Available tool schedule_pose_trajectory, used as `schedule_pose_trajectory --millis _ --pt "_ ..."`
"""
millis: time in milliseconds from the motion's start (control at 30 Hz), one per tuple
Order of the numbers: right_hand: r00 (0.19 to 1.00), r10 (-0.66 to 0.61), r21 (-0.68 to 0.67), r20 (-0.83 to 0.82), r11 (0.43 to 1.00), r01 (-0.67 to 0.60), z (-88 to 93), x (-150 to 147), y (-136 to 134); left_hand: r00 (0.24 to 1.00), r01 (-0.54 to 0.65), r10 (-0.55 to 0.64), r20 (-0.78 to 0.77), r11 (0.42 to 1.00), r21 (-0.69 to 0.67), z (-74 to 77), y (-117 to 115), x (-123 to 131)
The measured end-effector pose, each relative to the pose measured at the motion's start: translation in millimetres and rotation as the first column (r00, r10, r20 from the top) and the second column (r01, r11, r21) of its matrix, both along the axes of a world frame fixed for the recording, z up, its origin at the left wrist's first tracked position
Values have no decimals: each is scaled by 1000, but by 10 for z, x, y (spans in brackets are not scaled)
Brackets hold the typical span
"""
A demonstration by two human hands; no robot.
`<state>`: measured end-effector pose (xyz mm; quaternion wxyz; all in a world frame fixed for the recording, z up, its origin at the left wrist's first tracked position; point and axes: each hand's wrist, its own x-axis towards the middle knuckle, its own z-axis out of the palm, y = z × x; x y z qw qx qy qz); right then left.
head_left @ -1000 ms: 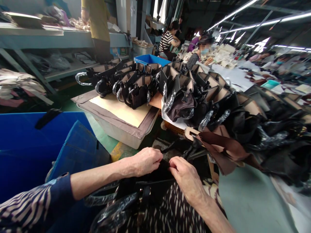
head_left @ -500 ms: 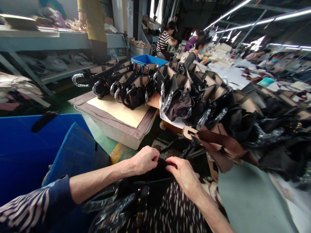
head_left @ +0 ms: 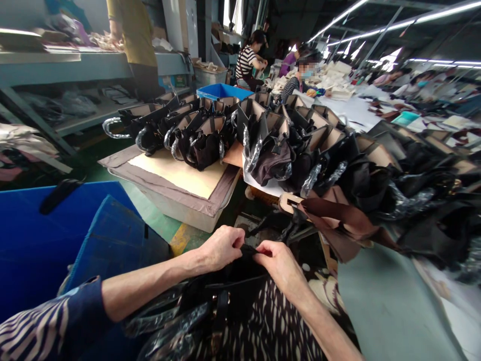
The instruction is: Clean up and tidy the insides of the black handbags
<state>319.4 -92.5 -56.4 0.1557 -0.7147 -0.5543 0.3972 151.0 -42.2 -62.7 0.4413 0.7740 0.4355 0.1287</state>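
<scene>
Black bag sits below both hands, which pinch dark material at its top.

Head-worn view, facing forward and down; hands close below, piled bags farther off

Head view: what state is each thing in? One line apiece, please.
Black bag: open at the top
Left grip: closed at the bag's top edge
Right grip: pinching the bag's top edge
Nearest handles: plastic-wrapped
Rows of bags: crowded together, several visibly open
Large blue bin: open-topped
Brown fabric: loosely folded
Ceiling lights: lit
</scene>
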Motion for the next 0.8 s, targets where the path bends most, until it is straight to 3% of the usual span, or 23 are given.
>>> schedule_pose_trajectory --millis 167,300,467,600,700,800 --pt "999 -19 -15 32 1000 20 49 -30 3 996 15 -7 88 996 -94 5 51 22" --pt "996 -28 12 84 1000 27 97 -65 -1 996 89 -88 12 992 -92 -19 115 35" --pt "990 -16 25 143 1000 13 138 -103 -9 978 189 -183 -98 981 50 21 148 57" --pt "987 -5 52 158 999 -4 147 -107 -22 905 380 -318 -283 903 202 114 145 104" --pt "995 10 50 101 999 -15 113 -66 -23 852 446 -326 -409 862 242 149 135 140" --pt "998 29 41 -56 999 -27 65 38 -38 852 425 -296 -432 872 242 163 109 149"
